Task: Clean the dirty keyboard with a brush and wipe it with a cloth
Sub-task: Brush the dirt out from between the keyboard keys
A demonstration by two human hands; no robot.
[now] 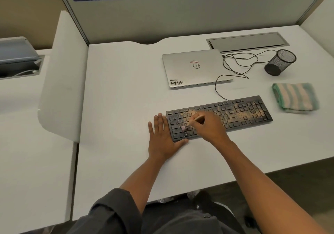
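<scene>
A black keyboard [235, 113] lies on the white desk [117, 89], its keys dusted with brownish dirt, thickest at the middle and right. My right hand [210, 125] grips a small brush [189, 122] with a pale handle; its pinkish bristles touch the keys at the keyboard's left end. My left hand [161, 138] lies flat on the desk against the keyboard's left edge, fingers straight, thumb at the front corner. A folded green and white striped cloth [295, 96] rests to the right of the keyboard.
A closed silver laptop [195, 68] sits behind the keyboard, with a black cable [235, 66] looping beside it. A black mesh pen cup [280, 62] lies tipped at the back right. A cable hatch [247, 41] is set in the desk. A white divider [61, 71] stands left.
</scene>
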